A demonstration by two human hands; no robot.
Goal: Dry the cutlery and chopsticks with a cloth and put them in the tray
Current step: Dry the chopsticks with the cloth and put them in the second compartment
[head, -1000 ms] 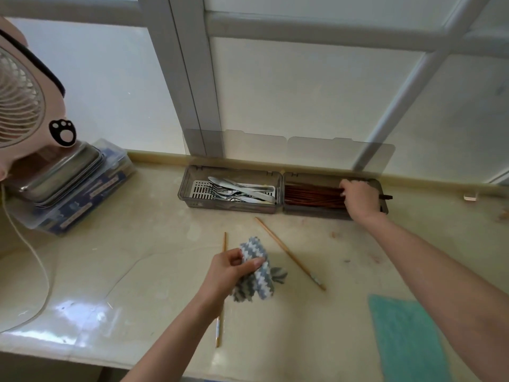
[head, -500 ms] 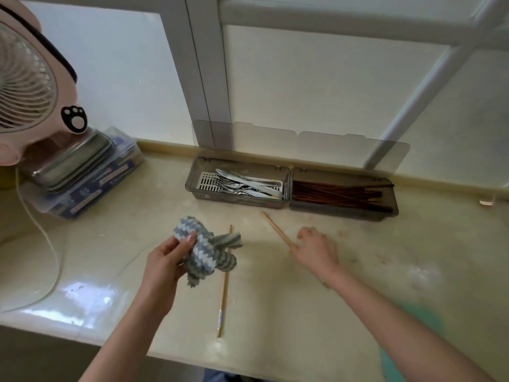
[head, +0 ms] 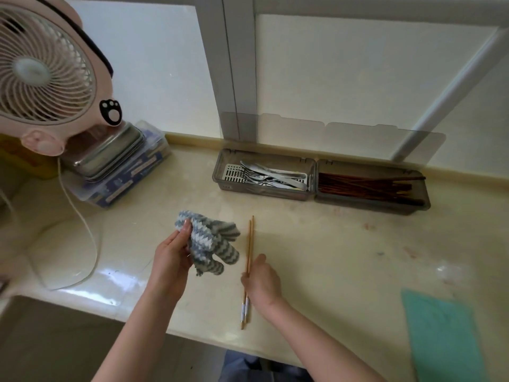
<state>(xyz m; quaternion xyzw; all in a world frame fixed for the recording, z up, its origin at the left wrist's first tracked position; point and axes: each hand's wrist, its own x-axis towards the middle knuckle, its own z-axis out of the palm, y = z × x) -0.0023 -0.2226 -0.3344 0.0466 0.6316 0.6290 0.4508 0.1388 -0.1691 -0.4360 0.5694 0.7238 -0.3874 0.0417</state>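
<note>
The right hand [head: 261, 282] curls its fingers round a pair of light wooden chopsticks [head: 250, 244] near their middle. The thin ends reach forward from the grip and the banded ends stick out behind it toward the counter edge. I cannot tell whether the pair is lifted off the countertop [head: 330, 244].

Just left of this grip, the left hand [head: 172, 260] clutches a bunched blue-and-white striped cloth [head: 212, 244], with the thumb pressed on its upper fold.

Well ahead of both grips, against the window, sits the grey tray [head: 264, 193]. Its compartment straight ahead holds metal cutlery [head: 272, 176], and the one ahead and to the right holds dark reddish chopsticks [head: 366, 186].

A teal cloth [head: 446, 334] lies well right of the right hand. A pink fan [head: 46, 70] stands far left of the left hand.
</note>
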